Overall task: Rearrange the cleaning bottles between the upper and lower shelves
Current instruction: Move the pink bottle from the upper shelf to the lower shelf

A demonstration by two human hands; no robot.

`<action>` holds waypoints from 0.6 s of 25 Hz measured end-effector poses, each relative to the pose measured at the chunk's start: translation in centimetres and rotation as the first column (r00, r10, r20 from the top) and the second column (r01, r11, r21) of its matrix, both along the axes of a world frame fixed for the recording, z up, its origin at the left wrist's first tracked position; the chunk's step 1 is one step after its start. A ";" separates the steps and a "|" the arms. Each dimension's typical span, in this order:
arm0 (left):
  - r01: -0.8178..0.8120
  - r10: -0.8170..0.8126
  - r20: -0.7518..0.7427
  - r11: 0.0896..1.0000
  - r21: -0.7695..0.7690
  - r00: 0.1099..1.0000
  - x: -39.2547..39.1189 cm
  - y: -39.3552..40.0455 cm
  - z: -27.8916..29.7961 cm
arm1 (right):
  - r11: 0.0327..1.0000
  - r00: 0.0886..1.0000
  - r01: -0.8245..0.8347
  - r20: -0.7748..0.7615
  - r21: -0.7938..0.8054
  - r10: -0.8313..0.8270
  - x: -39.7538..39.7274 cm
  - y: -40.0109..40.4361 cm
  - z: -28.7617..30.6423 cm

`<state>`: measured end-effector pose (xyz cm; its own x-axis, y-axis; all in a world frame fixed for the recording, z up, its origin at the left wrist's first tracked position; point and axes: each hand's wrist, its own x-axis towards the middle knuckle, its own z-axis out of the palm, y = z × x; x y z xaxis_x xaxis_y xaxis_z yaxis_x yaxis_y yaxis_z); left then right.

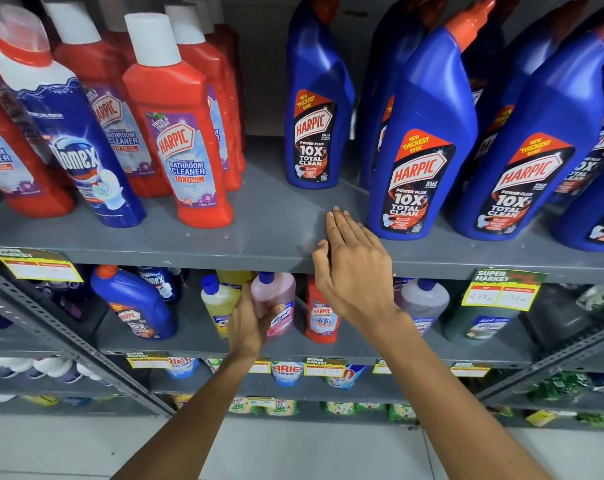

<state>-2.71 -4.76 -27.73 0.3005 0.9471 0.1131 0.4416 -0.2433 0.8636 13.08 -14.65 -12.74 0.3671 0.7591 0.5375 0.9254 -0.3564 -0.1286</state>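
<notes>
On the lower shelf my left hand grips a pink Lizol bottle with a blue cap, which stands between a yellow bottle and a small red Harpic bottle. My right hand lies flat, fingers together, on the front edge of the grey upper shelf, holding nothing. Just right of it stands a large blue Harpic bottle. A smaller blue Harpic bottle stands farther back. A red Harpic bathroom cleaner and a blue Domex bottle stand to the left.
More blue Harpic bottles fill the upper shelf's right side, and red ones crowd the left. The lower shelf also holds a blue Harpic bottle, a purple bottle and a dark green bottle. Price tags hang from the shelf edges.
</notes>
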 end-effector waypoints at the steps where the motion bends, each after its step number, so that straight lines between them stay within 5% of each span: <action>1: 0.015 -0.015 0.002 1.000 0.006 1.000 -0.2 0.1 0.0 | 1.000 1.000 0.001 -0.002 0.003 -0.001 0.0 0.0 0.0; 15: 0.008 -0.009 -0.005 0.996 -0.083 1.000 0.0 -0.1 -0.3 | 1.000 1.000 -0.012 -0.011 0.012 0.012 0.0 -0.1 0.0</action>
<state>-2.67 -4.82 -28.07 0.3090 0.9505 0.0320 0.4449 -0.1742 0.8785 13.03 -14.77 -12.74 0.3645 0.7569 0.5425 0.9279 -0.3440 -0.1435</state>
